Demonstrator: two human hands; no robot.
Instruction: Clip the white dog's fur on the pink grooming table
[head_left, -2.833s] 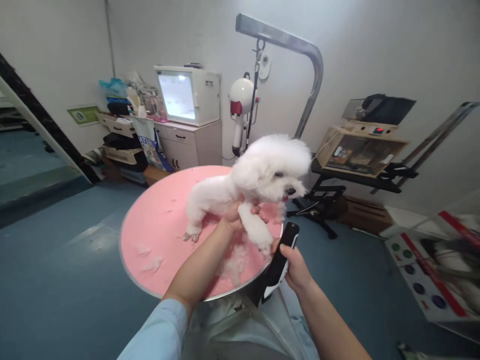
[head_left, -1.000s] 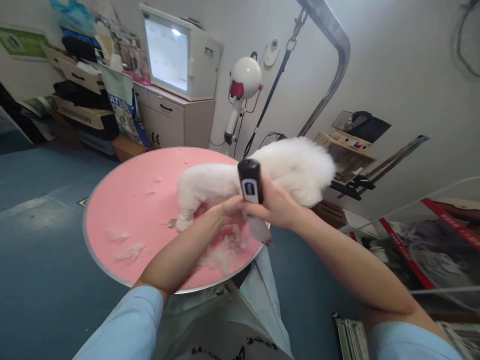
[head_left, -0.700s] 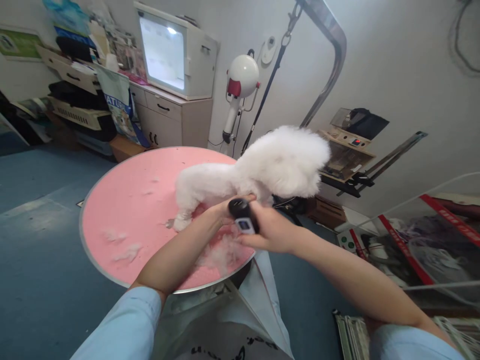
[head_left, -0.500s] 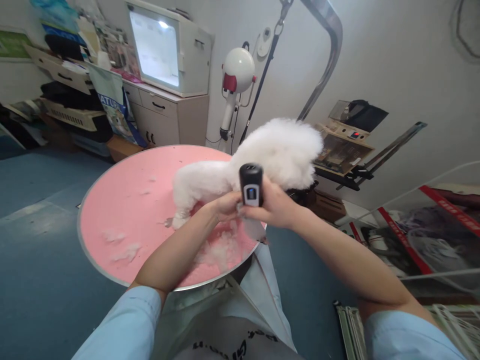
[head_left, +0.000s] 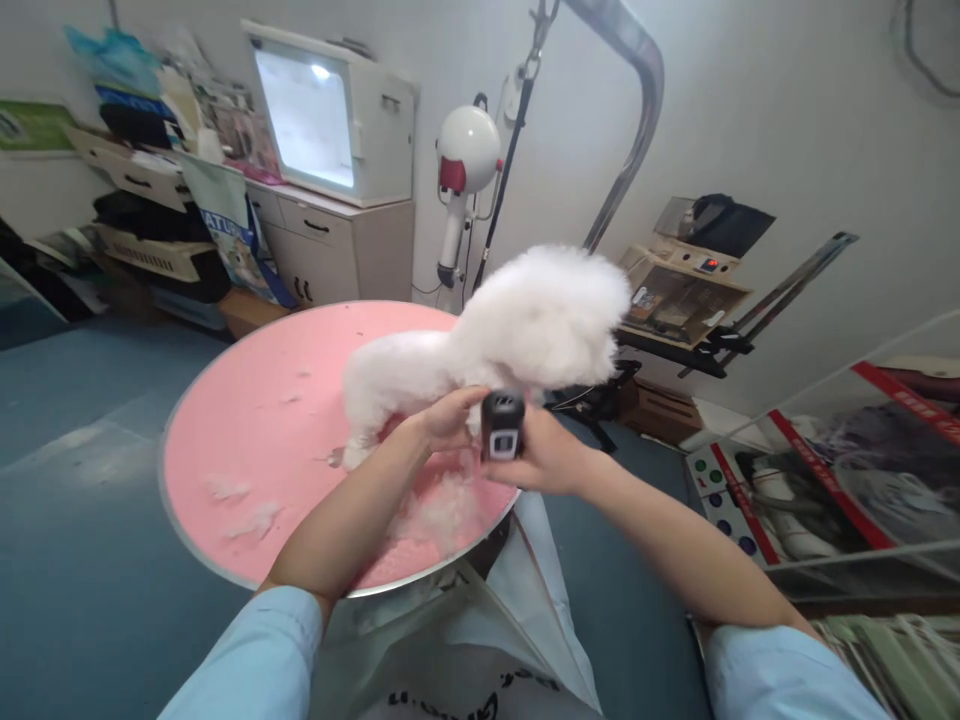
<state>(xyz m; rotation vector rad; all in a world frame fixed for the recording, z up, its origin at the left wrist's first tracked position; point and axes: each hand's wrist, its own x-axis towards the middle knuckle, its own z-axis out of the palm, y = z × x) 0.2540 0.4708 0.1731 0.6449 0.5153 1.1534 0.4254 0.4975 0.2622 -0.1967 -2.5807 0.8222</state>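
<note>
At the near right edge of the round pink desk (head_left: pixel 247 400), the left hand (head_left: pixel 444 420) grips the white dog (head_left: pixel 487 345) from below; the right hand (head_left: pixel 544 455) is closed around a black clipper (head_left: pixel 502 425) beside its chest.

**A:** From my remote seat I'm not seeing the clipper (head_left: pixel 502 426) blade at all, it's sitting behind the right hand (head_left: pixel 541 455) and white fur. Anyone getting the dog (head_left: pixel 487 345)'s face?

**B:** Nope, its head is blurring out and I'm not making out a face. The front leg is hiding behind the left hand (head_left: pixel 444 420). The grooming arm (head_left: pixel 626 90) is getting cut off by the top edge too.
</note>
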